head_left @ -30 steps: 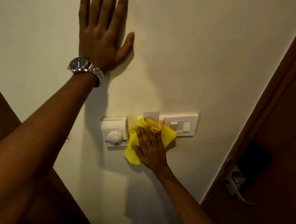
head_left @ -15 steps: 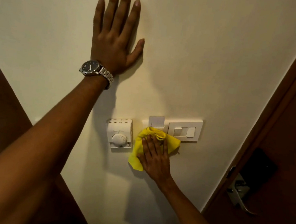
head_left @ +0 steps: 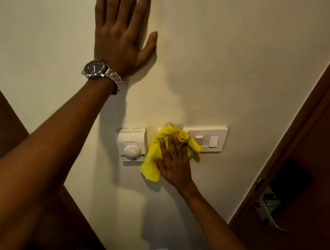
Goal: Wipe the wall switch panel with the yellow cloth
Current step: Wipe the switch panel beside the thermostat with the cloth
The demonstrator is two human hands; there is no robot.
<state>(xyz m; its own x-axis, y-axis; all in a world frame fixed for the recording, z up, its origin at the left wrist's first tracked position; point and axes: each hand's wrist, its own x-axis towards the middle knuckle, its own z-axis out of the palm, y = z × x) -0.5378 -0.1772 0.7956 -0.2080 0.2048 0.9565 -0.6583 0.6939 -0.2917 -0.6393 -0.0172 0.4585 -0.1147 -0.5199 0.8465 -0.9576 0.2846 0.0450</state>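
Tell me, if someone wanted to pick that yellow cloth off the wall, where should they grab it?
Probably the loose corner of the yellow cloth hanging below and left of the right hand, pinched from below. That flap droops free of the wall, while the rest is pressed flat under the palm or bunched against the switch panel, close beside the thermostat.

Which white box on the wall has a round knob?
The thermostat, left of the yellow cloth. It has a round dial; the switch panel on the right has flat rectangular switches.
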